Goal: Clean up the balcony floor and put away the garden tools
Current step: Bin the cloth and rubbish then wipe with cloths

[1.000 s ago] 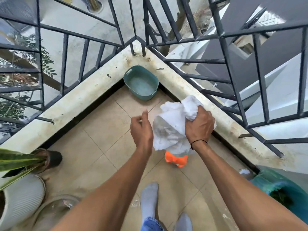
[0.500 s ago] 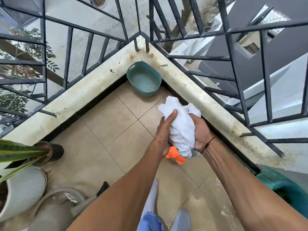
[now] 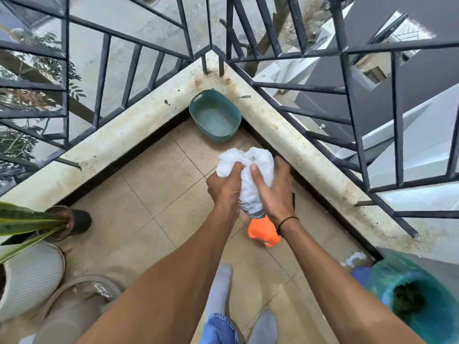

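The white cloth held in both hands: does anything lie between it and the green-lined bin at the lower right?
Nothing visible does. Both hands, left and right, grip the white cloth; only bare tiled floor separates it from the bin.

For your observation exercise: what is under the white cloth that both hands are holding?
Below the white cloth, gripped by left hand and right hand, an orange sprayer head and a bit of clear bottle neck show. The bottle's body is covered.

Basin in railing corner, potted plant left, bin right
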